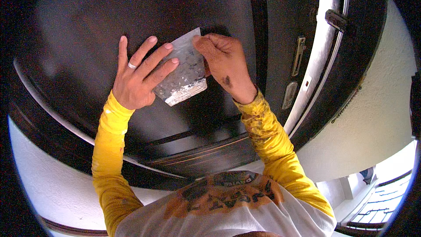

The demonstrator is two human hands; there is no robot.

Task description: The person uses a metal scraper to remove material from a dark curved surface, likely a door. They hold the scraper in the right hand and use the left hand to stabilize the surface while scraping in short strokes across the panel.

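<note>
Center of frame, slightly above the middle: a small sheet (pixel 184 68) pressed flat against a dark brown door (pixel 87 26). The sheet is a rough rectangle, tilted so one corner points up. Its surface is grey-silver, speckled and mottled with pale flecks, with a brighter whitish band along the lower edge. Whether it is sandpaper or a plastic piece cannot be told. Its upper corner sits near the top center of the frame, its lower edge just left of center.

Left hand (pixel 138 77), center-left: fingers spread and laid flat, fingertips resting on the left part of the sheet, palm on the door. No clenched grip, just an open hand pressing. A pale ring (pixel 132 66) is on one finger.

Right hand (pixel 226 66), center-right: fingers curled, pinching the sheet at its upper right edge, thumb on top. A dark smudge marks the back of the hand.

Both forearms wear yellow sleeves (pixel 109 149), stained with darker patches, coming up from the lower edge. A white shirt with an orange collar patch (pixel 228 193) fills the bottom center.

The door has raised moulding lines curving across the lower half. Right of center, on the door edge: a metal latch plate (pixel 299 55), a second plate (pixel 289 95) below it. Upper right: a hinge-like bracket (pixel 335 19) on the pale frame. A white rough wall (pixel 377 114) is on the right, and another white wall on the lower left.
</note>
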